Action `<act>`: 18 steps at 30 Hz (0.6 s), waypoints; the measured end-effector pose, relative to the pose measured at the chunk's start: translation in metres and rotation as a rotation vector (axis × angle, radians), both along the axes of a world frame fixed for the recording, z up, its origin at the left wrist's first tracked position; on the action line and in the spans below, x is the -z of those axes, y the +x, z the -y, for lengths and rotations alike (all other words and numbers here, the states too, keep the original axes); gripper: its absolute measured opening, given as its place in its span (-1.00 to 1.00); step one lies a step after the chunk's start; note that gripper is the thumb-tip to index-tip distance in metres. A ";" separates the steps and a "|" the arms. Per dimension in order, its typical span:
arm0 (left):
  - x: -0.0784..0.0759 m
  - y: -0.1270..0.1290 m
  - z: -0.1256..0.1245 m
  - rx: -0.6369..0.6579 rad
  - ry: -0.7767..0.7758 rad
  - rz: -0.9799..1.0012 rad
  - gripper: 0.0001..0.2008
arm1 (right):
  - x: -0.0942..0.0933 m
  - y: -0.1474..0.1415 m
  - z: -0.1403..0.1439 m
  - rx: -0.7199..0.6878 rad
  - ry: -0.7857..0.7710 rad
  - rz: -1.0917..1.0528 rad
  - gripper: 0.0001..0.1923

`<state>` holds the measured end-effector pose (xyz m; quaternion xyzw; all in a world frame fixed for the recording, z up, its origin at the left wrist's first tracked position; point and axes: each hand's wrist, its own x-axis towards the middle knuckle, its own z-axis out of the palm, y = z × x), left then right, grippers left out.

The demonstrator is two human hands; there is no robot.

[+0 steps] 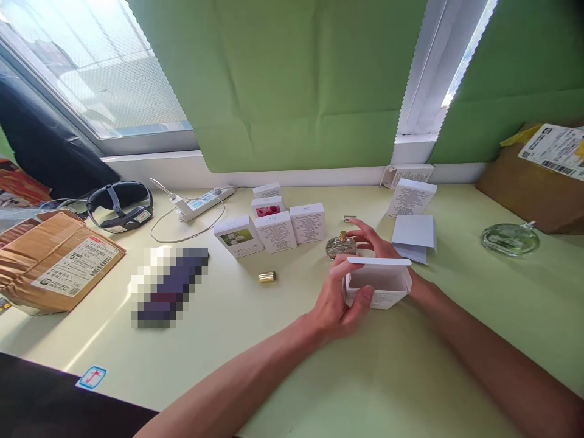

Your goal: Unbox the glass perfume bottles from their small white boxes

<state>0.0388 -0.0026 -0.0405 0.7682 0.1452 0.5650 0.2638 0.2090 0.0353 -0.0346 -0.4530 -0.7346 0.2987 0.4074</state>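
My left hand (336, 299) grips a white box (379, 299) whose top is open, thumb on its near side and fingers at the left. Inside, the visible part shows only plain walls. Behind the box my right hand (375, 243) reaches out with fingers apart, its lower part hidden by the box. Its index fingertip is at a small metallic cap (350, 218). Close to its other fingers stands a clear glass perfume bottle (340, 247) with a gold neck; whether they touch it I cannot tell. A gold cap (267, 277) lies on its side farther left.
Several white boxes (275, 232) stand behind the hands. A folded white card piece (414, 234) and another glass bottle (510, 239) are at right. Cartons (529, 188) flank the table (219, 340). A power strip (205, 204), headset (119, 207) and blurred dark object (173, 286) lie left.
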 end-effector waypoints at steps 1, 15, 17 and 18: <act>0.000 0.000 0.000 -0.005 0.004 0.003 -0.61 | 0.001 0.001 -0.002 0.011 -0.043 -0.011 -0.10; -0.008 -0.012 -0.026 -0.388 -0.649 -0.234 -0.51 | -0.073 0.059 -0.003 0.427 -0.023 0.048 -0.10; -0.015 -0.012 -0.029 -0.470 -0.612 -0.376 -0.49 | -0.082 0.064 0.000 0.440 0.006 0.055 -0.11; -0.021 -0.012 -0.029 -0.507 -0.587 -0.422 -0.48 | -0.085 0.066 0.002 0.444 0.018 0.059 -0.12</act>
